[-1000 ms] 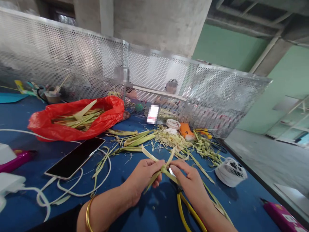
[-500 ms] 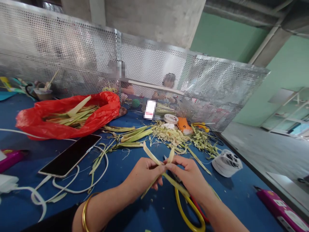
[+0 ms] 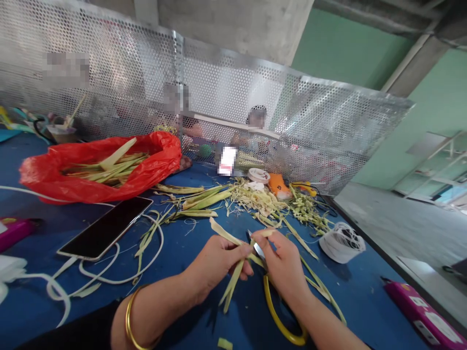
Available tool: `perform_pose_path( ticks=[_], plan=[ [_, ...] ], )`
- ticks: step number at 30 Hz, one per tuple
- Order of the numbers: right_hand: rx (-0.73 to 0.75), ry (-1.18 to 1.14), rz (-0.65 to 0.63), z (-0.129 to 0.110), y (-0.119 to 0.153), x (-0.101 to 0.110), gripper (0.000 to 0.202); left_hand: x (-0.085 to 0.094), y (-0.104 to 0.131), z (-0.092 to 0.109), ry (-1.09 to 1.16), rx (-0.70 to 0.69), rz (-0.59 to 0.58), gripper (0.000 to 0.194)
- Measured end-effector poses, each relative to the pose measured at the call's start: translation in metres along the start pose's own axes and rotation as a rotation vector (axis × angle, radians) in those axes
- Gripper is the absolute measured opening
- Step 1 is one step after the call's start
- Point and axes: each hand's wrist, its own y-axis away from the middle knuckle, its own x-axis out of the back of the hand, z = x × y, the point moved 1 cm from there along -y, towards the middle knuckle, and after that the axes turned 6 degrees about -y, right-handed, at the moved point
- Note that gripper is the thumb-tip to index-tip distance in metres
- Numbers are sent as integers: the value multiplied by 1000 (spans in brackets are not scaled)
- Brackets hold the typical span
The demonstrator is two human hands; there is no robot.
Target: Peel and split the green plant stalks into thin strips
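Between thumb and fingers, my left hand [image 3: 222, 257] pinches pale green leaf strips [image 3: 233, 282] where they cross. One end sticks up to the left, and others hang below the fingers. My right hand [image 3: 282, 260] is closed on a strip end [image 3: 265, 234] close to the left fingertips. Under my right hand lie scissors with a yellow handle [image 3: 273, 311]; part of the blade shows between the hands. A long thin strip [image 3: 324, 287] trails right of my right wrist.
A red bag [image 3: 87, 194] of leaves and a black-screened phone [image 3: 105, 228] with a white cable lie left. Leaf scraps [image 3: 255, 201], a white spool [image 3: 342, 243] and a purple device [image 3: 423, 311] surround the hands. A perforated metal screen [image 3: 226, 82] stands behind.
The strips below my left hand have swung downward and spread. The upright end by my right hand is now bent to the right. A long strip now shows beside my right wrist.
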Motion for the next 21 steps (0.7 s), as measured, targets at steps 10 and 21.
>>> perform_pose_path(
  ticks=[10,21],
  plan=[
    [-138,-134,-159,-15,8,-7,21,7,0,12,310,-118,142,38],
    [-424,-610,-233,-17,16,-25,29,0,0,9,268,-112,141,25]
  ],
)
